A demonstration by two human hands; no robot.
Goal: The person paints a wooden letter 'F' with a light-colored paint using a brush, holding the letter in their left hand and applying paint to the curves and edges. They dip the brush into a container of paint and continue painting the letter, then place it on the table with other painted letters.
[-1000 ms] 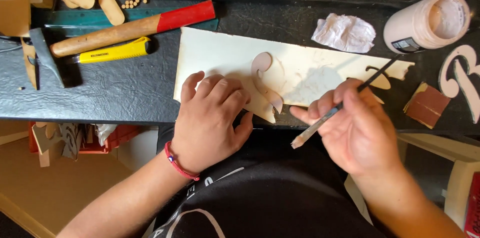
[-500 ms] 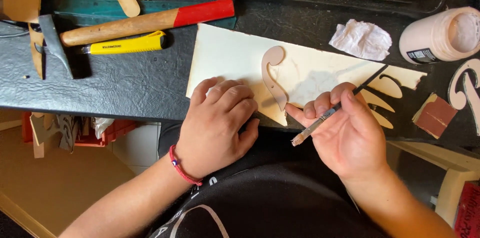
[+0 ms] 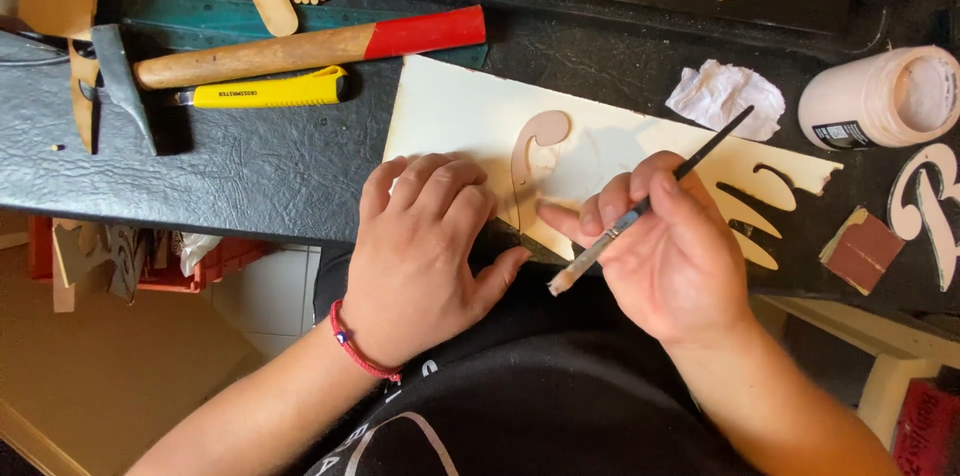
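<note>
At frame centre, a cream sheet (image 3: 470, 116) is pressed flat by the open left hand (image 3: 425, 246); a thin paintbrush (image 3: 650, 201) is gripped in the right hand (image 3: 670, 256) beside a curved wooden cutout (image 3: 530, 151).

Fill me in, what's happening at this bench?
A person sits at a dark work table. The left hand lies flat on a cream sheet of card, beside a curved pinkish wooden cutout. The right hand holds a thin black-handled paintbrush and touches the cutout with a fingertip. An open jar of pale pink paint stands to the right; a wooden-handled hammer and yellow utility knife lie to the left.
</note>
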